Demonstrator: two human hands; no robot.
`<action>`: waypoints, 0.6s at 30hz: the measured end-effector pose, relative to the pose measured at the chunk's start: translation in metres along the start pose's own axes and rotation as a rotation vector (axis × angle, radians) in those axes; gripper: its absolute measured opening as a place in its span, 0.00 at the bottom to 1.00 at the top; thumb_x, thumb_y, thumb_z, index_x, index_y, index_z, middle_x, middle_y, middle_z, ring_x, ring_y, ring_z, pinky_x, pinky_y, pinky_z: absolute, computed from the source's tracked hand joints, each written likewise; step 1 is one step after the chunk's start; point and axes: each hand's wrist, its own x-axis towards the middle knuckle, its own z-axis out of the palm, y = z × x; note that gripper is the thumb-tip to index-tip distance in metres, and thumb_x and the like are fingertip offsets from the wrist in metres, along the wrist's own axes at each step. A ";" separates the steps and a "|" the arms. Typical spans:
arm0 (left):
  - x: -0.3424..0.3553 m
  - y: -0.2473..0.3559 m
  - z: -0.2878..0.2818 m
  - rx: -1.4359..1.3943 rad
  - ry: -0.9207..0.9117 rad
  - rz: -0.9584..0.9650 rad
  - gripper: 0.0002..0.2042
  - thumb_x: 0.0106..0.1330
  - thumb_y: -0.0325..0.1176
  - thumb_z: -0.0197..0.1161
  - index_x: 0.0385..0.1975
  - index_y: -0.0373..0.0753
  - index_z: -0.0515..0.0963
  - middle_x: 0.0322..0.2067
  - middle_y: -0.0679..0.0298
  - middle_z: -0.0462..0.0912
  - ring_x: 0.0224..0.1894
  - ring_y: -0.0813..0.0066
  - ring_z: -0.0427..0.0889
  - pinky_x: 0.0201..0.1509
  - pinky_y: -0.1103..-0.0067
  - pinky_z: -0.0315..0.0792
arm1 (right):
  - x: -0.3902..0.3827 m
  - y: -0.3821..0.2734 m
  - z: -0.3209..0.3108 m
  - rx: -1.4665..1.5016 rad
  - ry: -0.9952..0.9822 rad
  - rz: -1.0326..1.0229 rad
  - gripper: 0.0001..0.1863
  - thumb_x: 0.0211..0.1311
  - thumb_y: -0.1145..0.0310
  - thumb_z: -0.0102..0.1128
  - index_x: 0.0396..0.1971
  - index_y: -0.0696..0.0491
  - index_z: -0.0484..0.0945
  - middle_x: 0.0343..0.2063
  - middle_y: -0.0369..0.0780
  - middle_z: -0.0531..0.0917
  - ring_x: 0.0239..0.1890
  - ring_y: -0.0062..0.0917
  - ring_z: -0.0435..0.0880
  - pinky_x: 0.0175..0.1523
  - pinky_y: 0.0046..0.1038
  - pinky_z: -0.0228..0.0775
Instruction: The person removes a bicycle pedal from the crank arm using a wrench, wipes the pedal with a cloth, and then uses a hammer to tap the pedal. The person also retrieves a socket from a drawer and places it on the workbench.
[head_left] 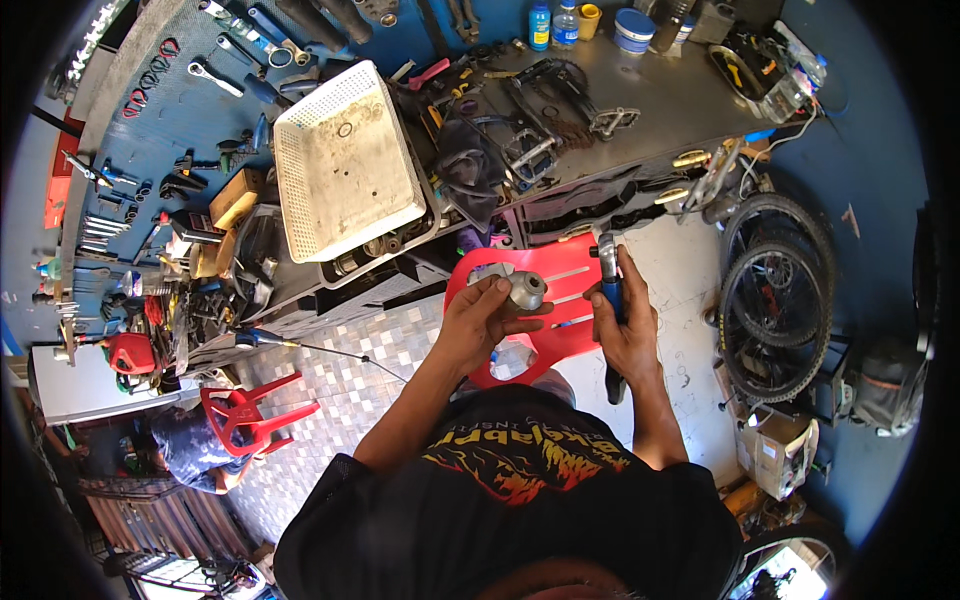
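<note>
In front of my chest, my left hand (474, 322) has its fingers closed around a grey, cone-shaped metal part (527, 291) with a round hole in its end. To the right of it, my right hand (630, 338) grips a ratchet wrench (608, 258) by its blue and black handle. The wrench's metal head points away from me and stands apart from the metal part. Below both hands is a red plastic chair (578, 338) with a slotted surface. Some clear plastic (513, 355) shows through an opening in it.
A dirty white plastic basket (345, 185) sits on the workbench (665, 105), near bicycle cranks with pedals (545, 150). Tools hang on the blue wall board (215, 45). Bicycle wheels (775, 310) lean at the right, above a cardboard box (780, 450). A person (195, 445) is beside another red chair (250, 420) at left.
</note>
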 end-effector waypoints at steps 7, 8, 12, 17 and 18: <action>-0.010 0.060 -0.034 0.048 -0.187 0.323 0.23 0.59 0.34 0.68 0.53 0.41 0.68 0.54 0.47 0.77 0.56 0.48 0.82 0.50 0.57 0.84 | -0.053 0.001 0.014 -0.046 0.155 -0.023 0.33 0.71 0.74 0.63 0.73 0.53 0.62 0.55 0.48 0.83 0.42 0.22 0.84 0.47 0.25 0.77; -0.014 0.073 -0.043 0.113 -0.125 0.366 0.22 0.58 0.35 0.66 0.52 0.39 0.69 0.55 0.49 0.76 0.56 0.51 0.81 0.51 0.60 0.83 | -0.054 0.005 0.013 0.000 0.176 0.004 0.34 0.71 0.73 0.62 0.74 0.53 0.61 0.54 0.47 0.84 0.41 0.20 0.83 0.46 0.25 0.76; -0.030 0.096 -0.068 0.137 0.096 0.438 0.12 0.70 0.44 0.63 0.43 0.44 0.75 0.45 0.60 0.81 0.46 0.64 0.82 0.40 0.72 0.76 | -0.050 0.024 -0.007 -0.041 0.164 0.063 0.34 0.74 0.71 0.58 0.76 0.53 0.57 0.48 0.43 0.83 0.35 0.17 0.76 0.43 0.24 0.73; -0.041 0.078 -0.068 0.373 0.536 0.395 0.10 0.76 0.46 0.60 0.41 0.47 0.75 0.36 0.67 0.81 0.37 0.73 0.83 0.30 0.78 0.76 | -0.027 0.051 -0.042 -0.103 0.133 0.135 0.34 0.74 0.69 0.58 0.77 0.51 0.57 0.41 0.44 0.84 0.29 0.21 0.75 0.37 0.27 0.72; -0.040 0.074 -0.064 0.399 0.603 0.386 0.09 0.76 0.44 0.60 0.41 0.46 0.75 0.35 0.67 0.81 0.37 0.73 0.83 0.30 0.78 0.76 | -0.022 0.057 -0.050 -0.121 0.131 0.110 0.34 0.74 0.69 0.58 0.76 0.50 0.57 0.41 0.45 0.85 0.28 0.22 0.75 0.36 0.28 0.72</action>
